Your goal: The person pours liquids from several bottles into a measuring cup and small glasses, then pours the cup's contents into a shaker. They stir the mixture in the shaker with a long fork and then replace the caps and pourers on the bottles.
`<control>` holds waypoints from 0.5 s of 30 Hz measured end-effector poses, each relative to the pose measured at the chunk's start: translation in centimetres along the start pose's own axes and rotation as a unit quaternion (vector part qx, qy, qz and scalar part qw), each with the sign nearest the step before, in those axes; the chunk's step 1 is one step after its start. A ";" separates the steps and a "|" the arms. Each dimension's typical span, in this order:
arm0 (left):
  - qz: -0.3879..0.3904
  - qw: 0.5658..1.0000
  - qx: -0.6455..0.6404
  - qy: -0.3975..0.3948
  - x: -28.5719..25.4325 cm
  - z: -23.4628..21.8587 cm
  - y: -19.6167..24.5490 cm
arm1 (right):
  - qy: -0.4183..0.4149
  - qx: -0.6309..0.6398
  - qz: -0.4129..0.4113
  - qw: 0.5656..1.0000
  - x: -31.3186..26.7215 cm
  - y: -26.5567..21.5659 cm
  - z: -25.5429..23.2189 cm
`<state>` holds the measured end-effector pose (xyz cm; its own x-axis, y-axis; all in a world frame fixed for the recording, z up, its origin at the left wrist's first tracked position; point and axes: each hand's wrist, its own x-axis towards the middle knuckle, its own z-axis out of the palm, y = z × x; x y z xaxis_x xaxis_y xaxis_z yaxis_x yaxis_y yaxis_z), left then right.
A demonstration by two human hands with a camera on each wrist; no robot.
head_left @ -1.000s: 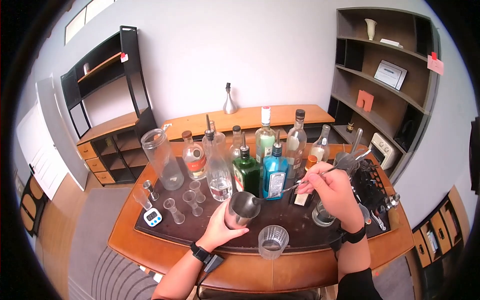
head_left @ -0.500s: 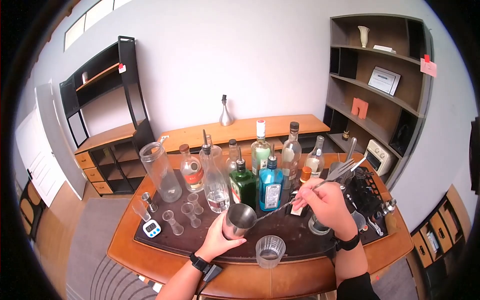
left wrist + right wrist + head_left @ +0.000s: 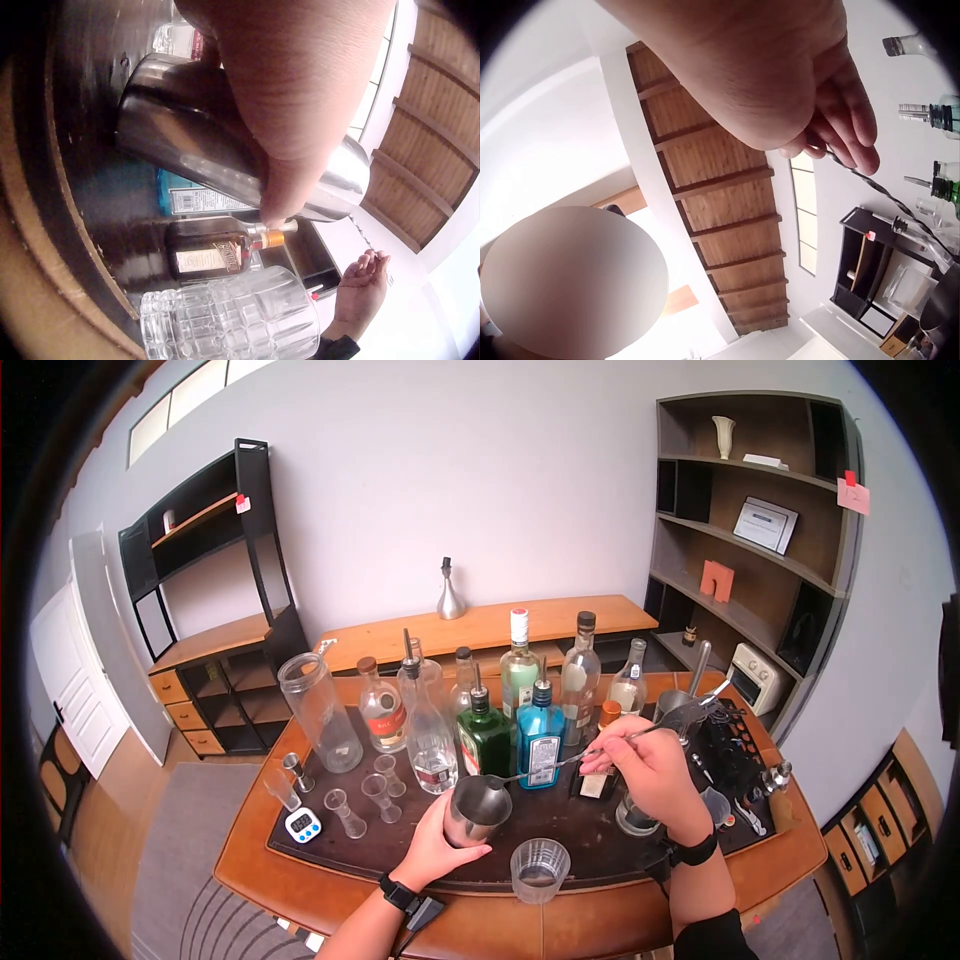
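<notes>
My left hand [image 3: 438, 848] grips a metal shaker tin [image 3: 470, 828] around its side, mouth tilted up toward me. In the left wrist view the thumb [image 3: 289, 187] lies along the steel wall of the tin. My right hand [image 3: 650, 772] pinches a long bar spoon [image 3: 565, 762] by its twisted shaft, the forked end pointing up and right. Its lower end reaches the tin's far right rim. A cut-glass tumbler [image 3: 541, 868] stands on the dark mat just right of the tin. In the right wrist view the shaft [image 3: 885, 196] runs from the fingers toward the tin's edge.
Behind the hands stand several bottles, among them a green one [image 3: 484, 735], a blue one [image 3: 540, 745] and a clear one with a pourer [image 3: 430, 740]. Small jigger-shaped glasses [image 3: 345, 815], a timer [image 3: 302, 824] and a tall jar [image 3: 322, 715] are at the left; bar tools [image 3: 735, 750] at the right.
The bar spoon first lay at the tin's rim, then tipped steeper with its lower end at the mouth; now it lies flatter again at the far rim. The left hand keeps its hold.
</notes>
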<state>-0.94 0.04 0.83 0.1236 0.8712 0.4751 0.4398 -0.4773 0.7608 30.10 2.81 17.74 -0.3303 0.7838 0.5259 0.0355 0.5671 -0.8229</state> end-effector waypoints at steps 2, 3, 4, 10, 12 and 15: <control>-0.004 1.000 -0.001 -0.004 0.0 0.0 0.1 | -0.008 -0.009 0.008 1.000 0.2 0.0 -0.3; -0.007 1.000 -0.002 -0.008 0.1 -0.1 0.2 | -0.016 -0.018 0.015 1.000 0.2 0.0 -0.5; -0.007 1.000 -0.001 -0.007 0.1 -0.1 0.3 | -0.016 -0.018 0.014 1.000 0.1 -0.1 -0.6; -0.004 1.000 -0.006 -0.006 0.1 -0.1 0.6 | -0.018 -0.007 0.007 1.000 -0.4 -0.1 -0.8; -0.004 1.000 -0.003 -0.002 0.0 0.0 0.1 | 0.005 0.044 -0.042 0.998 -0.3 0.4 -0.5; -0.001 1.000 -0.009 0.001 0.0 0.1 -0.1 | 0.013 0.064 -0.003 0.998 -0.1 1.2 0.1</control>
<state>-0.94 0.10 0.71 0.1215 0.8717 0.4747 0.4244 -0.4779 0.7691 30.11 3.40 16.73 -0.3052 0.7883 0.5342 -0.0881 0.5352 -0.8401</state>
